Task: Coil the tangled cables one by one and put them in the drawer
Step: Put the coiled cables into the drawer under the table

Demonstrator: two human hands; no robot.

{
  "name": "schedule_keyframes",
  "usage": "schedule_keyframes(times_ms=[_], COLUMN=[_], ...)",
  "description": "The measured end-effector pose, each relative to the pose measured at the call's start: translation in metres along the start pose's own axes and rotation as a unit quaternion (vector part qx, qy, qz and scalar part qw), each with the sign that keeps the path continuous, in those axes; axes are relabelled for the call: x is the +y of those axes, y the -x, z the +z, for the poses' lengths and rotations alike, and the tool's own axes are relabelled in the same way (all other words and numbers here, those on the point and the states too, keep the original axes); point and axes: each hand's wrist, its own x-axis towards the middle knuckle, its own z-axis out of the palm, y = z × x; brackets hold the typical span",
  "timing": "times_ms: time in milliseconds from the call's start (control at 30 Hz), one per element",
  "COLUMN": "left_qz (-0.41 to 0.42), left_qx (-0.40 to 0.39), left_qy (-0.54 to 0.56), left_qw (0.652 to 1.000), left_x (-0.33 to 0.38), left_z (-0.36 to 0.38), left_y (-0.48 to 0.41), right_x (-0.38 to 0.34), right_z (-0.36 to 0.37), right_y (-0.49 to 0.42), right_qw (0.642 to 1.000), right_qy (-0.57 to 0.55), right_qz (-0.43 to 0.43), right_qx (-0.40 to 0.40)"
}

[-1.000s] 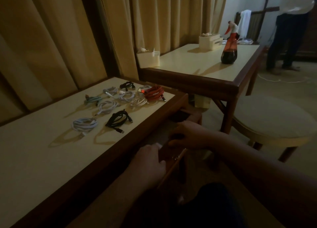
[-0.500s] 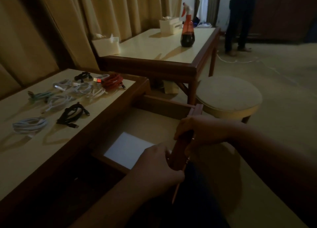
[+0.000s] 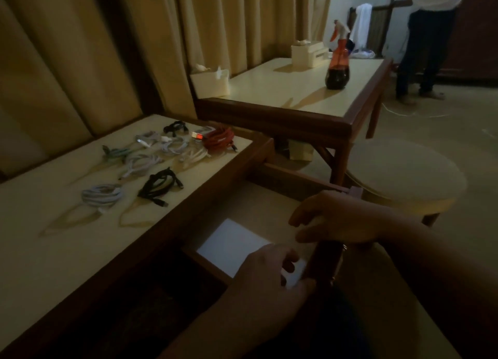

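Note:
Several coiled cables lie on the cream desk top (image 3: 67, 240): a black cable (image 3: 159, 186), a pale blue-white cable (image 3: 102, 195), a white cable (image 3: 140, 163) and a red cable (image 3: 217, 140) among them. The drawer (image 3: 256, 205) stands pulled out below the desk's edge, and a white sheet (image 3: 231, 244) lies on its floor. No cable shows inside it. My left hand (image 3: 269, 275) grips the wooden drawer front (image 3: 323, 259), fingers inside and thumb on the edge. My right hand (image 3: 336, 218) lies over the same front's top edge, fingers curled loosely into the drawer.
A second table (image 3: 269, 89) behind the desk carries a red spray bottle (image 3: 337, 70), a tissue box (image 3: 213, 82) and a white box (image 3: 308, 54). A round stool (image 3: 398, 170) stands right of the drawer. A person (image 3: 425, 48) stands at the far right. Curtains hang behind.
The drawer has come out from nearly closed to wide open, exposing the white sheet. Both hands stayed on its front, and their fingers now look looser.

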Motion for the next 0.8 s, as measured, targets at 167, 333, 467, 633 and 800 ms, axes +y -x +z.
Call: schedule_keyframes(times_ms=[167, 333, 467, 633, 800], left_qz=[0.069, 0.032, -0.104, -0.113, -0.101], left_qx=[0.183, 0.370, 0.366, 0.282, 0.271], left_qy=[-0.047, -0.158, -0.198, -0.218, -0.212], left_qw=[0.980, 0.915, 0.903, 0.927, 0.933], left_x=[-0.028, -0.069, -0.097, -0.109, -0.111], left_z=[-0.062, -0.136, -0.168, -0.178, -0.181], left_y=[0.005, 0.003, -0.023, -0.038, -0.040], right_x=[-0.038, -0.076, -0.099, -0.112, -0.118], right_z=[0.004, -0.007, -0.015, -0.016, -0.017], right_y=[-0.055, -0.116, -0.170, -0.216, -0.235], right_qw=[0.995, 0.973, 0.957, 0.979, 0.983], right_qy=[-0.009, -0.110, -0.074, 0.033, 0.088], right_qz=[-0.056, -0.092, -0.106, -0.101, -0.078], right_qx=[0.081, 0.183, 0.259, 0.173, 0.141])
